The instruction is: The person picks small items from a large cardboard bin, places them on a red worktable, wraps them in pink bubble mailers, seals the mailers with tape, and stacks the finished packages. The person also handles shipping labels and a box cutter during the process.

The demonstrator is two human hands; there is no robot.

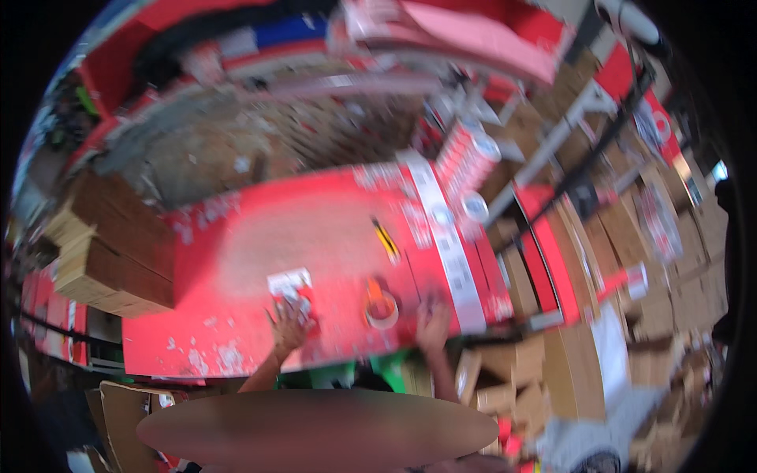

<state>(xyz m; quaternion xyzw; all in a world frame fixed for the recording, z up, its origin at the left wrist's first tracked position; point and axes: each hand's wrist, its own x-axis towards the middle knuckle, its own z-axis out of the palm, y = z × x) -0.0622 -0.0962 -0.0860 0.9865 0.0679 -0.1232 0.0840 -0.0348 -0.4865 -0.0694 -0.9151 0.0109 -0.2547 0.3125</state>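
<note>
My left hand lies on the red tabletop with its fingers spread. It rests against a small shiny packet, partly hidden by the fingers. A white label-like slip lies just beyond. To the right, my right hand is over the table's near edge, its fingers smeared by motion. Between the hands, nearer the right one, sits an orange tape dispenser with a roll of tape. Farther off lies a yellow and black utility knife.
Cardboard boxes are stacked at the table's left end. A white printed strip runs along the right side, beside stacked label rolls. More cartons crowd the right. Paper scraps litter the near left.
</note>
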